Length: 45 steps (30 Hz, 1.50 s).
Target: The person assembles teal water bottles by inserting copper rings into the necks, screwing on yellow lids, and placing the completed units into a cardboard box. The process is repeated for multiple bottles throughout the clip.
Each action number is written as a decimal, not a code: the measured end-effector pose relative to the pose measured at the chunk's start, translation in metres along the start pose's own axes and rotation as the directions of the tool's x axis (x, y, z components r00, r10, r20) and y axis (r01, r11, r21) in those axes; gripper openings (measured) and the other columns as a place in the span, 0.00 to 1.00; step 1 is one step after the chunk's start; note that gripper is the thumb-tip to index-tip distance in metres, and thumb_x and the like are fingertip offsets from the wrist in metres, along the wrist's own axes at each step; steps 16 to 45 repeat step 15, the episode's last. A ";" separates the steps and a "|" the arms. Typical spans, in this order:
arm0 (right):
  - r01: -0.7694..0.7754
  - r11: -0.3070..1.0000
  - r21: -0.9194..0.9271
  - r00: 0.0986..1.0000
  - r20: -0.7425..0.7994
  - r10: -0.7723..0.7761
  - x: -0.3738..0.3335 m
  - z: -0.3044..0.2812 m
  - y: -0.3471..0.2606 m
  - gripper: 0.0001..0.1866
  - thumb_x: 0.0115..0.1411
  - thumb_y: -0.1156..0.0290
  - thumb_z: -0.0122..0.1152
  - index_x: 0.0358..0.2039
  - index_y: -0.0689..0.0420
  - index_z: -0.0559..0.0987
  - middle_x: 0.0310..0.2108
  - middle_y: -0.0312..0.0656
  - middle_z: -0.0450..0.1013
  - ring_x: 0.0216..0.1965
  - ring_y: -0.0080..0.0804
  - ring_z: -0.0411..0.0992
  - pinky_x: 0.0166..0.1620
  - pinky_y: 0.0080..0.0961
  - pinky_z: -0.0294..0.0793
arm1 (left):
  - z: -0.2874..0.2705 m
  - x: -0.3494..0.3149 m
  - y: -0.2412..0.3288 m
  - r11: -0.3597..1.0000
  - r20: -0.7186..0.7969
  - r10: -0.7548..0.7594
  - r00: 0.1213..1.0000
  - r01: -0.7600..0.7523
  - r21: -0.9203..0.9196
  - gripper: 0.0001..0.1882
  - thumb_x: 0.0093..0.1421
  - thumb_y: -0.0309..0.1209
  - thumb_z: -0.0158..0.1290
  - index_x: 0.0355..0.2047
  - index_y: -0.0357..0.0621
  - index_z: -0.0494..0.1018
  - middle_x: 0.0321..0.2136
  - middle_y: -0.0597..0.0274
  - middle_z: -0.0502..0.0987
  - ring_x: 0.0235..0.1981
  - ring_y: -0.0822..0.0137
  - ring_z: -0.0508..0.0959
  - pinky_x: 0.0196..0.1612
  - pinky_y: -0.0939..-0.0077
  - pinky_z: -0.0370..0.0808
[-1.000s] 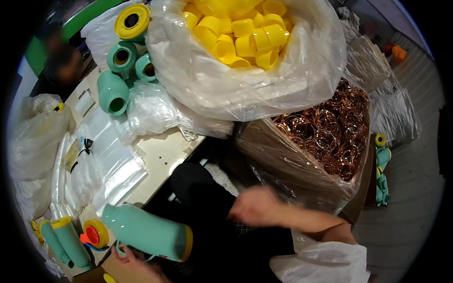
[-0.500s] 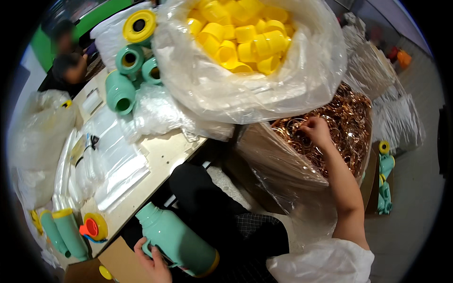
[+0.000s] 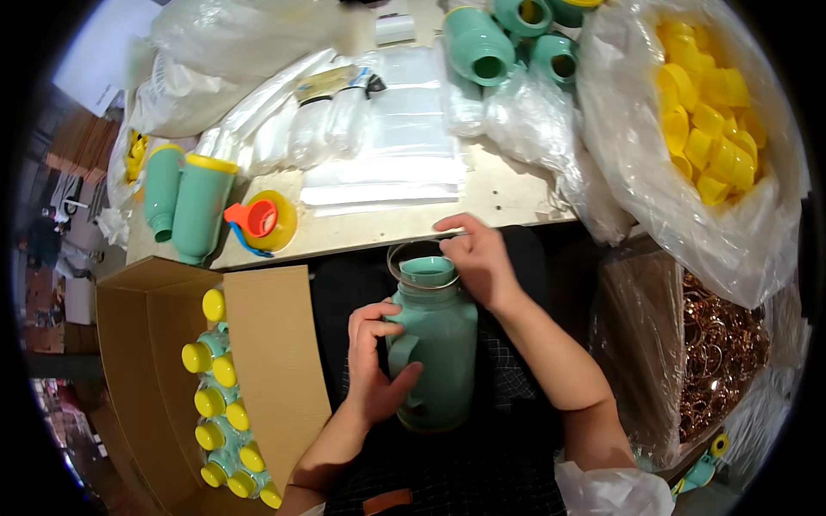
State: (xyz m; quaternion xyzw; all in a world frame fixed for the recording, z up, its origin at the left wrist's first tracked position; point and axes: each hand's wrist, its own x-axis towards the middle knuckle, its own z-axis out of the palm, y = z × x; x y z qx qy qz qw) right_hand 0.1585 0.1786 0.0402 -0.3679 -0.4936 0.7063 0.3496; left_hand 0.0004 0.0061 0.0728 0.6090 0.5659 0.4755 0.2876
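A mint-green thermos flask body (image 3: 446,353) with a side handle stands nearly upright between my thighs. My left hand (image 3: 377,365) is closed round its side by the handle. A thin metal ring (image 3: 392,258) sits tilted around the open neck (image 3: 428,273) of the flask. Closed on the ring's right side is my right hand (image 3: 483,262), thumb against bent fingers, with the index finger reaching out above. The gripped part of the ring is hidden by the fingers.
Copper-coloured rings (image 3: 718,361) fill a lined box at right, below a bag of yellow caps (image 3: 710,129). A carton (image 3: 275,370) of yellow-topped flasks stands at left. The table (image 3: 379,232) ahead carries plastic sleeves (image 3: 379,185), green flask bodies (image 3: 202,206) and an orange-red part (image 3: 255,217).
The view has swung left. My right hand has come from the box of rings to the flask's neck with a ring. The flask, tilted before, now stands upright, still in my left hand.
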 end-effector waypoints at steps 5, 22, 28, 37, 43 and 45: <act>-0.074 0.997 0.011 0.989 0.127 0.072 0.000 0.019 0.007 0.11 0.67 0.73 0.54 0.38 0.67 0.82 0.32 0.38 0.80 0.33 0.19 0.75 0.38 0.16 0.73 | -0.011 0.013 -0.027 0.812 -0.233 -0.266 0.935 0.087 -0.577 0.35 0.54 0.21 0.47 0.65 0.42 0.58 0.47 0.57 0.62 0.41 0.69 0.70 0.50 0.72 0.68; 0.039 0.999 -0.001 0.991 -0.127 -0.039 -0.054 0.033 0.018 0.28 0.67 0.54 0.58 0.60 0.58 0.68 0.47 0.39 0.71 0.49 0.25 0.68 0.55 0.24 0.66 | 0.016 0.037 -0.034 0.903 -0.098 -0.384 0.918 0.351 -0.248 0.30 0.56 0.27 0.58 0.61 0.46 0.70 0.54 0.58 0.69 0.51 0.62 0.66 0.56 0.69 0.64; 0.039 0.999 -0.001 0.991 -0.127 -0.039 -0.054 0.033 0.018 0.28 0.67 0.54 0.58 0.60 0.58 0.68 0.47 0.39 0.71 0.49 0.25 0.68 0.55 0.24 0.66 | 0.016 0.037 -0.034 0.903 -0.098 -0.384 0.918 0.351 -0.248 0.30 0.56 0.27 0.58 0.61 0.46 0.70 0.54 0.58 0.69 0.51 0.62 0.66 0.56 0.69 0.64; 0.039 0.999 -0.001 0.991 -0.127 -0.039 -0.054 0.033 0.018 0.28 0.67 0.54 0.58 0.60 0.58 0.68 0.47 0.39 0.71 0.49 0.25 0.68 0.55 0.24 0.66 | 0.016 0.037 -0.034 0.903 -0.098 -0.384 0.918 0.351 -0.248 0.30 0.56 0.27 0.58 0.61 0.46 0.70 0.54 0.58 0.69 0.51 0.62 0.66 0.56 0.69 0.64; 0.039 0.999 -0.001 0.991 -0.127 -0.039 -0.054 0.033 0.018 0.28 0.67 0.54 0.58 0.60 0.58 0.68 0.47 0.39 0.71 0.49 0.25 0.68 0.55 0.24 0.66 | 0.016 0.037 -0.034 0.903 -0.098 -0.384 0.918 0.351 -0.248 0.30 0.56 0.27 0.58 0.61 0.46 0.70 0.54 0.58 0.69 0.51 0.62 0.66 0.56 0.69 0.64; 0.039 0.999 -0.001 0.991 -0.127 -0.039 -0.054 0.033 0.018 0.28 0.67 0.54 0.58 0.60 0.58 0.68 0.47 0.39 0.71 0.49 0.25 0.68 0.55 0.24 0.66 | 0.016 0.037 -0.034 0.903 -0.098 -0.384 0.918 0.351 -0.248 0.30 0.56 0.27 0.58 0.61 0.46 0.70 0.54 0.58 0.69 0.51 0.62 0.66 0.56 0.69 0.64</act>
